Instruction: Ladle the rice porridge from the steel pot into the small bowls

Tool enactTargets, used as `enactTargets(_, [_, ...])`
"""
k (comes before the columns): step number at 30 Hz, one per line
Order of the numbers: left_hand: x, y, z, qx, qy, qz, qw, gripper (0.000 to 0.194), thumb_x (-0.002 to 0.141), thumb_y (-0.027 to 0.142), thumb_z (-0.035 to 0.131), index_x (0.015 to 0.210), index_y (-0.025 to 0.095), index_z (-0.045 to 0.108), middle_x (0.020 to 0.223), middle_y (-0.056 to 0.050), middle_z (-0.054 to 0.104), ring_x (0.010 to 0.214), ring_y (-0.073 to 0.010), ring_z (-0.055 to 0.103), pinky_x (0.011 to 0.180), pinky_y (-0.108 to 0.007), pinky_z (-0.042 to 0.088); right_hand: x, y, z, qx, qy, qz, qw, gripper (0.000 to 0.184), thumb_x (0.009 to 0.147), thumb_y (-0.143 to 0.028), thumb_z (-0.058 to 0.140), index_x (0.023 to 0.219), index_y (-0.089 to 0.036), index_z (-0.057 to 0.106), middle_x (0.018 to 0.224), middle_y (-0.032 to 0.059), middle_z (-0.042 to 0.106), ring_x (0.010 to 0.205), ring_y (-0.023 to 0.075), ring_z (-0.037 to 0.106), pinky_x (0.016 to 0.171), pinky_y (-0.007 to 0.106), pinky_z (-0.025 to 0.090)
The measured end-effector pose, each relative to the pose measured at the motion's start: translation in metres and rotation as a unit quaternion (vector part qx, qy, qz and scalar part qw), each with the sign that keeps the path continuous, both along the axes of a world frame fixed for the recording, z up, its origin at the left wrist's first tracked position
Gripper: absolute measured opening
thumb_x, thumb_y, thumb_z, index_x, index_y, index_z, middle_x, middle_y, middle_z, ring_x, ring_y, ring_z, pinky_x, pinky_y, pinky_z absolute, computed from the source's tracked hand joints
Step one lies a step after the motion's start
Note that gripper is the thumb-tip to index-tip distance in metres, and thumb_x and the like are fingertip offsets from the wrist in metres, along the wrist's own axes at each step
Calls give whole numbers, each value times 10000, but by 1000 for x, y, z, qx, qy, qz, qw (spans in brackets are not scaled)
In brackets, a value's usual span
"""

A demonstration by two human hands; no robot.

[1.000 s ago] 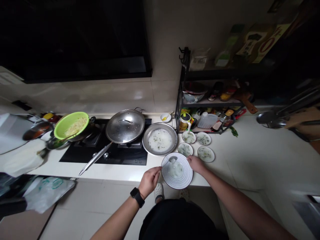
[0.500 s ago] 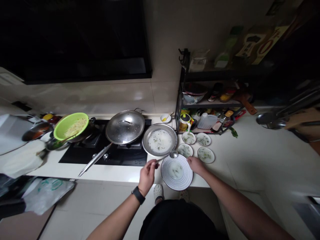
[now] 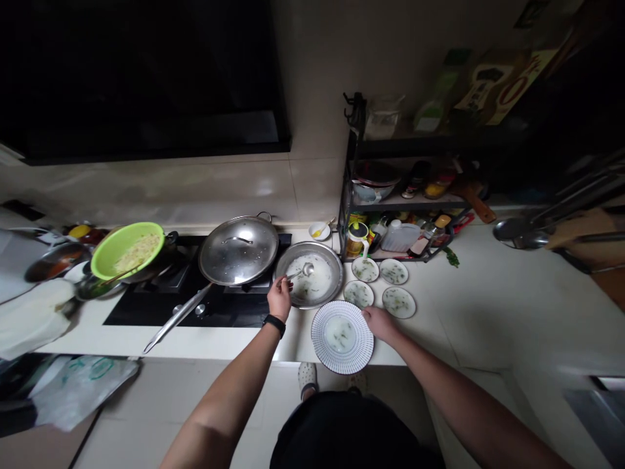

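My left hand [image 3: 279,298] is closed around the handle of a metal ladle [image 3: 301,271], whose bowl sits over the white batter in a steel basin [image 3: 331,259] beside the hob. My right hand [image 3: 378,322] grips the right rim of a striped white plate [image 3: 361,348] at the counter's front edge; a small pool of white batter with green flecks lies in its middle. Several small round dishes [image 3: 399,302] holding the same mixture stand just behind my right hand.
A lidded steel pan [image 3: 237,249] with a long handle sits on the black hob [image 3: 146,306]. A green bowl [image 3: 124,247] of shredded food and other pots crowd the left. A black rack [image 3: 390,189] of bottles and jars stands at the back right.
My left hand has carried the ladle from above the striped plate back and up to the steel basin. The plate now holds a pool of batter. My right hand has stayed on the rim.
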State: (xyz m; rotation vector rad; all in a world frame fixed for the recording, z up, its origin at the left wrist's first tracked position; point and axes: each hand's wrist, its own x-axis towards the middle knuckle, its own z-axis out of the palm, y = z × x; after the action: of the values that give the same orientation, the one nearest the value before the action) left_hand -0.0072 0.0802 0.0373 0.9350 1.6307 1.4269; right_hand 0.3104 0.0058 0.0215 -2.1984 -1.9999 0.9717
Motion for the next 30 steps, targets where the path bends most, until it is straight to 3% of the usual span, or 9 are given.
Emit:
enactTargets(7, [4, -3, -12, -3, 2, -32, 999, 378, 915, 492, 614, 1050, 142, 664, 809, -83, 741, 744, -205, 754, 725, -330, 613, 0, 0, 4, -2, -1, -2, 1000, 303, 1001, -233, 450, 972, -152, 740, 987, 103, 774, 875, 175, 680, 697, 247, 372])
enactTargets(13, [1, -4, -17, -61, -85, 49, 993, 263, 939, 385, 588, 1032, 140, 617, 711, -60, 720, 611, -205, 732, 676, -346, 614, -1, 1, 9, -5, -8, 6, 1000, 312, 1002, -236, 438, 975, -151, 737, 1008, 108, 775, 890, 181, 677, 716, 253, 382])
enactTargets(20, [-3, -11, -4, -69, -163, 76, 981, 159, 938, 282, 588, 1019, 146, 593, 677, -46, 709, 596, -204, 727, 700, -361, 615, -1, 2, 8, -12, -16, 9, 1000, 326, 1015, -248, 425, 1005, -151, 736, 1012, 107, 773, 894, 177, 676, 733, 244, 394])
enactTargets(30, [-6, -28, 19, -57, -146, 62, 986, 226, 938, 337, 595, 1042, 137, 600, 688, -67, 729, 632, -216, 742, 702, -377, 620, -4, 2, 16, -10, -51, 23, 998, 329, 1019, -267, 420, 997, -168, 733, 1012, 104, 776, 884, 185, 679, 687, 258, 365])
